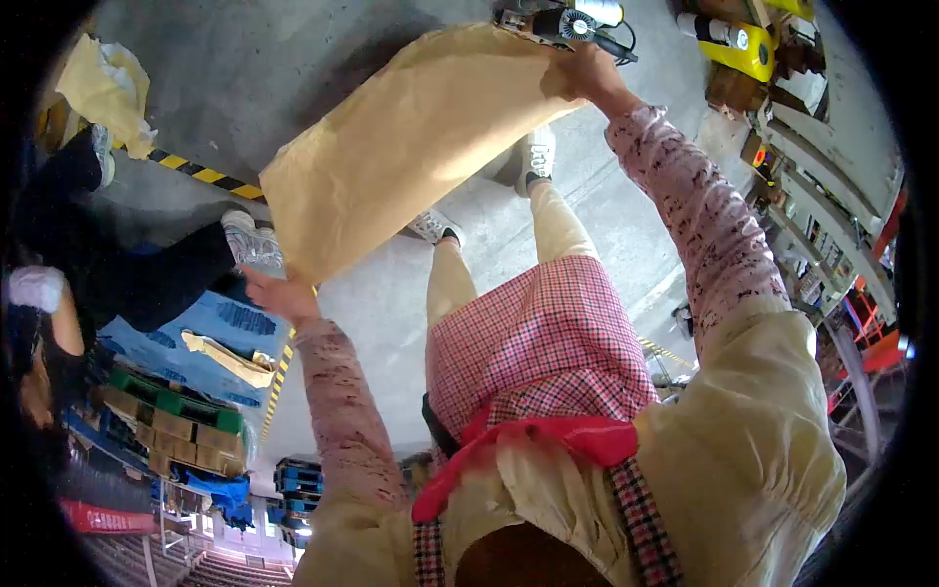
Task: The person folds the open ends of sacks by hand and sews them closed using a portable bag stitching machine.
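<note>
A large brown paper sack (pixel 411 137) stretches between my two hands, above the floor and my shoes. My left hand (pixel 282 296) pinches its lower left corner, the fingers partly apart. At the upper right end, my right hand (pixel 585 76) is closed on the sack's edge. Right beside that hand is a black handheld machine (pixel 562 24), apparently a bag sewing machine, with a cord and a white spool (pixel 599 10). Its working end meets the sack's top edge. Whether my right fingers also touch its handle, I cannot tell.
Another person's shoe (pixel 249 238) and dark-trousered leg are close to my left hand. Crumpled paper (pixel 108 93) lies at the upper left, near black-yellow floor tape (pixel 210 176). Stacked pallets (pixel 186 421) stand lower left. A yellow container (pixel 748 51) and shelving (pixel 827 176) are right.
</note>
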Demonstrator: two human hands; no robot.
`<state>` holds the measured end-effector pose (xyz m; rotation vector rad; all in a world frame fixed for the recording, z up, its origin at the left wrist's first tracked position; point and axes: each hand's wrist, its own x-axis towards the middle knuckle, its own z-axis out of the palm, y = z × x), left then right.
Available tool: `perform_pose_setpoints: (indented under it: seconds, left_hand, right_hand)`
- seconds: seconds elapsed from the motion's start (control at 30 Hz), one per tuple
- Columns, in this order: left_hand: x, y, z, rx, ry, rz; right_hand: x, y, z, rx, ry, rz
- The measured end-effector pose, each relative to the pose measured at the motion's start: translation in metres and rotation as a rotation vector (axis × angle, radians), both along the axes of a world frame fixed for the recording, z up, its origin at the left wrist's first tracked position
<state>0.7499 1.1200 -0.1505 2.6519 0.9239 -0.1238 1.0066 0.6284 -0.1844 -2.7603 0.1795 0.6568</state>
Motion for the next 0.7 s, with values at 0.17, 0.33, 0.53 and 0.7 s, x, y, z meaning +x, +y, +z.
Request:
perform_pose_setpoints:
  seconds: [0.17,0.33,0.53,0.7]
  left_hand:
    - [0.083,-0.154,0.027,-0.052,-0.048,-0.766]
    - [0.09,-0.191,-0.009,-0.09,0.133,-0.849]
    - [0.091,-0.183,-0.02,-0.267,0.059,-0.765]
    - [0.089,-0.179,-0.019,-0.178,0.205,-0.769]
  right_hand:
    - [0.01,0.009,0.005,-0.13,0.089,0.199]
    - [0.017,0.012,0.012,-0.088,0.196,0.208]
    - [-0.014,0.061,0.079,-0.143,-0.426,0.178]
    - [-0.129,0.166,0.03,0.162,-0.229,0.944]
